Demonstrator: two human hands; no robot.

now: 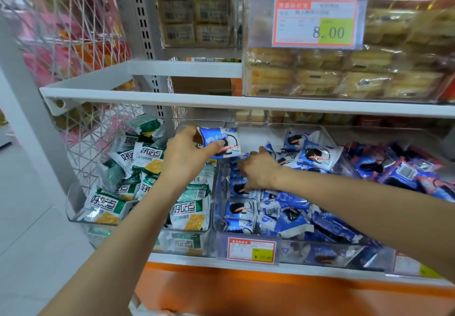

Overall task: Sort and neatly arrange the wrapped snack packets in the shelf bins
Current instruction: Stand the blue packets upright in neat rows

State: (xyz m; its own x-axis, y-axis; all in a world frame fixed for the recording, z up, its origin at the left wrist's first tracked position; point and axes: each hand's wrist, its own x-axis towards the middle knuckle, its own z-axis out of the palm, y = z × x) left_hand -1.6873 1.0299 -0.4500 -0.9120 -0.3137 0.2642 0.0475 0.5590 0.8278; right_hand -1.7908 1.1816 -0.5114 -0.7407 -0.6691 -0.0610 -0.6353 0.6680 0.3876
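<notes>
Bare left forearm (115, 239), right forearm (357, 202)

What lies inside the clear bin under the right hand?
Blue packets, heaped loosely. The right hand covers some, and the floor of the bin is hidden beneath them.

Two grips are counted: the left grip (184, 153) and the right grip (258, 170). One blue packet (219, 143) is held in the left grip. Three clear bins (320, 254) are set along the lower shelf (184, 259). Two price tags (316, 21) are fully seen. Green-and-white packets (147, 160) and piled blue packets (317, 155) are beyond exact count.
</notes>
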